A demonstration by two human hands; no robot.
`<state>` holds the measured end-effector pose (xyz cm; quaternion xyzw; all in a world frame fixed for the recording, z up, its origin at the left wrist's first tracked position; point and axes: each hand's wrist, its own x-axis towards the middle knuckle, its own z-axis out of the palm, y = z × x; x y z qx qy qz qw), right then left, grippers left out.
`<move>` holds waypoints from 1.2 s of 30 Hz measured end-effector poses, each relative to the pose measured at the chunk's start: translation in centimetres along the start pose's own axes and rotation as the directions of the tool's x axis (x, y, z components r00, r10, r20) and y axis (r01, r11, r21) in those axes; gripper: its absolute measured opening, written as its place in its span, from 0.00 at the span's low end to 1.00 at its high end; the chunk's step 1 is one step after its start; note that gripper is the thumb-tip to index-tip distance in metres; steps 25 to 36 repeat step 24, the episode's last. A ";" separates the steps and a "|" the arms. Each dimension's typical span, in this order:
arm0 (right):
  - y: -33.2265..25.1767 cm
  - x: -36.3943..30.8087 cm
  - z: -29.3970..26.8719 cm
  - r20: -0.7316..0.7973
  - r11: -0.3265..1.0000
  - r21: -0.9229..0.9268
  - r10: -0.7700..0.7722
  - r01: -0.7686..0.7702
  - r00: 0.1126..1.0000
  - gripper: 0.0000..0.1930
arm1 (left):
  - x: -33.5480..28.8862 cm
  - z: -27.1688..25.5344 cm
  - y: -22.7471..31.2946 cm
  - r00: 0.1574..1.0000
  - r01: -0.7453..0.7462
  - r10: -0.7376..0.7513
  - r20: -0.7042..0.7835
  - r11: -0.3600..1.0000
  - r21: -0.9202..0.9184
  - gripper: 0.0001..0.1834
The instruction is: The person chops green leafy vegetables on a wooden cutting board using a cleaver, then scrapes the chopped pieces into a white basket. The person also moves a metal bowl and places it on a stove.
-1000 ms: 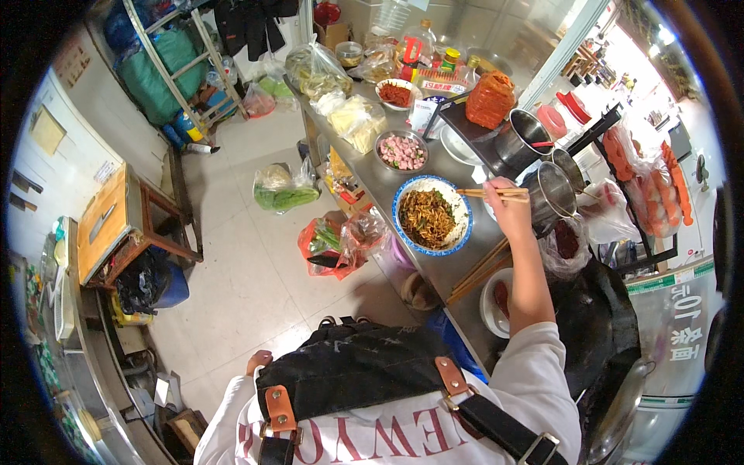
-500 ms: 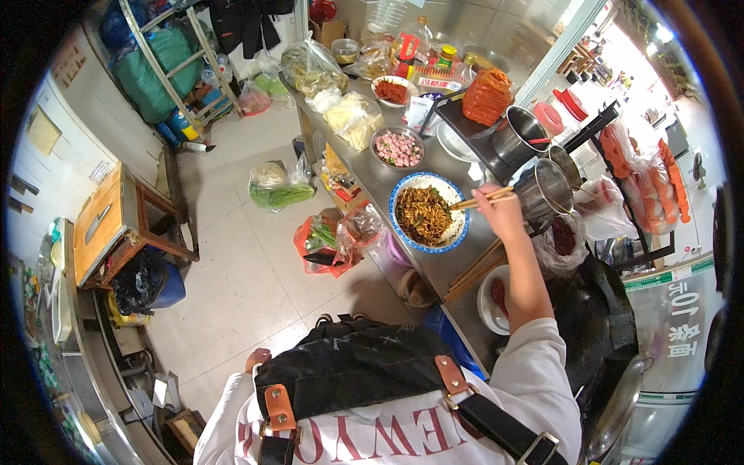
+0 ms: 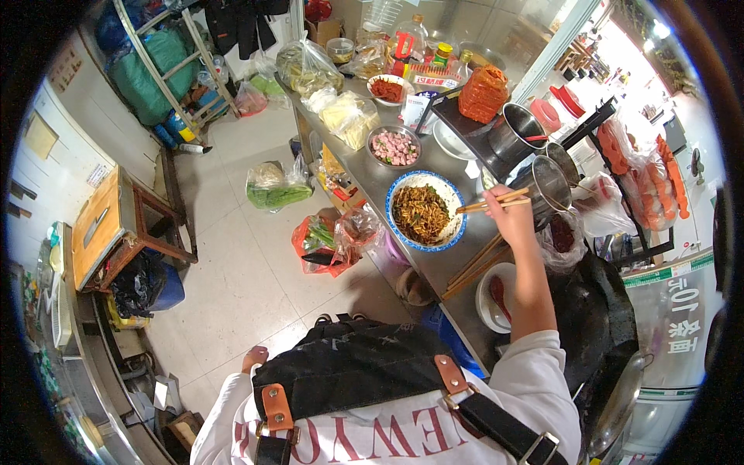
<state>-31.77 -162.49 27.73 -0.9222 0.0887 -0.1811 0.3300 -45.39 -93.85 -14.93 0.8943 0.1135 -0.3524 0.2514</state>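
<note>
My right hand [image 3: 511, 215] grips a pair of wooden chopsticks [image 3: 490, 206] over the steel counter. Their tips reach the right rim of a blue-edged white bowl [image 3: 453, 188]. Dark, sauce-coated noodles [image 3: 422, 213] with bits of green lie in that bowl. Low at my side hangs my left hand [image 3: 254, 357], away from the counter; its fingers are mostly hidden. Just beyond the noodle bowl stands a metal bowl of diced pink meat [image 3: 394, 147]. Nearer to me, a white bowl [image 3: 487, 308] holds a red spoon [image 3: 497, 291].
Long wooden sticks [image 3: 473, 267] lie on the counter [image 3: 457, 269] beside my right forearm. Steel pots [image 3: 521, 124] and strainers [image 3: 542, 184] crowd the right. Bagged vegetables [image 3: 279, 190] and a red bag [image 3: 319, 252] sit on the floor. Left stands a wooden board [image 3: 99, 225] with a knife.
My right hand has moved a little to the right with the chopsticks. Their tips have drawn back from the noodles to the bowl's right rim.
</note>
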 end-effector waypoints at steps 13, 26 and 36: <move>-0.2 0.4 -0.8 -0.022 0.993 -0.098 -0.071 0.069 0.997 0.11 | -1.3 -1.6 1.5 0.997 0.020 -0.022 -0.068 1.000 -0.023 0.20; -0.9 0.6 -1.5 -0.014 0.991 -0.135 -0.009 0.007 1.000 0.11 | 1.8 0.5 -1.3 0.996 -0.038 0.037 0.078 0.999 0.012 0.24; -0.9 0.6 -1.5 -0.014 0.991 -0.135 -0.009 0.007 1.000 0.11 | 1.8 0.5 -1.3 0.996 -0.038 0.037 0.078 0.999 0.012 0.24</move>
